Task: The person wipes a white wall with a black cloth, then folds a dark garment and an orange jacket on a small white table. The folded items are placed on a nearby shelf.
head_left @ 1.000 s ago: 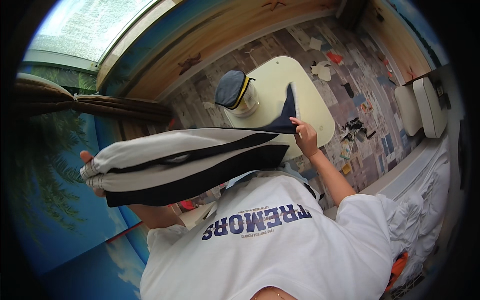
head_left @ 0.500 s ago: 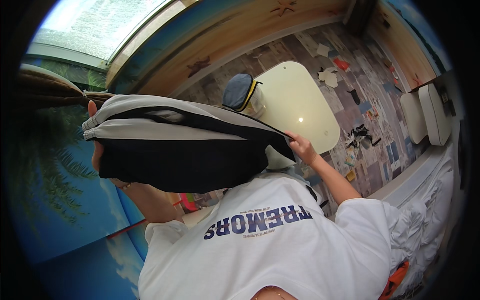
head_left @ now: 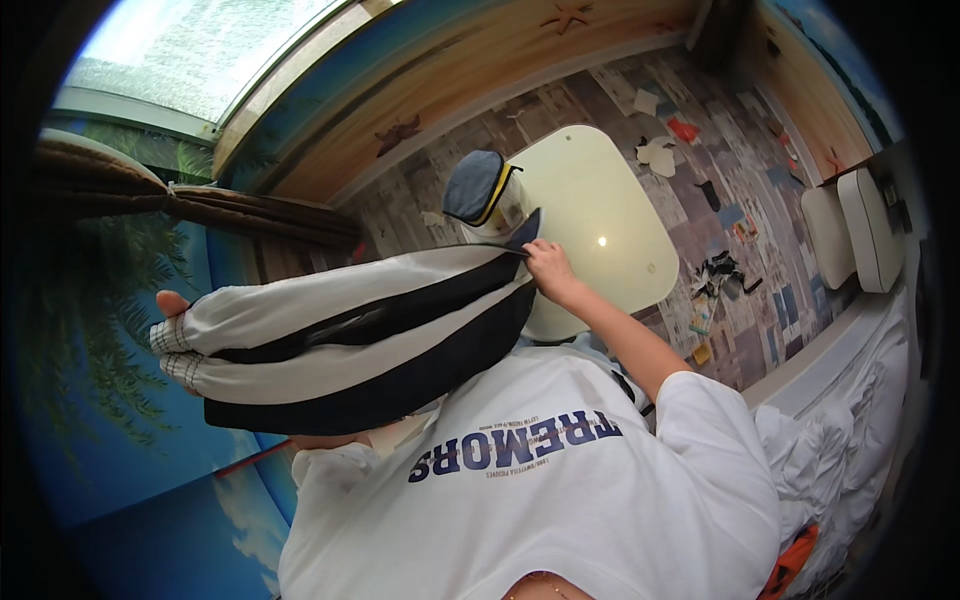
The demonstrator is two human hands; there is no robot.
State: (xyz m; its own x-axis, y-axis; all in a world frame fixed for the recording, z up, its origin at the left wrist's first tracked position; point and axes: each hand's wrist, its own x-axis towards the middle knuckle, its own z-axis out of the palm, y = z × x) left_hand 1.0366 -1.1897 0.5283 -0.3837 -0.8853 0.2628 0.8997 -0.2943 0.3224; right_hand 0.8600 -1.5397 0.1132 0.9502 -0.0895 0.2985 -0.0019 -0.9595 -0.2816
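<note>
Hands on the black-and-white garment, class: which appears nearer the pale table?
The right hand: it overlaps the pale table, gripping the dark end of the garment. The left hand, mostly hidden, shows at the gathered end, farther away.

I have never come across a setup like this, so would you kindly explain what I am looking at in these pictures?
There is no robot, only a person working bare-handed. All pictures come from one fisheye camera worn on the head, looking down, so straight edges bend and the wearer's white shirt fills the bottom. The right hand pinches the dark end of a striped garment; the left hand, mostly hidden, is at its gathered end. Beyond is a pale table; a clear container with a blue-grey top is at its left edge. Scraps lie on the floor.
</note>
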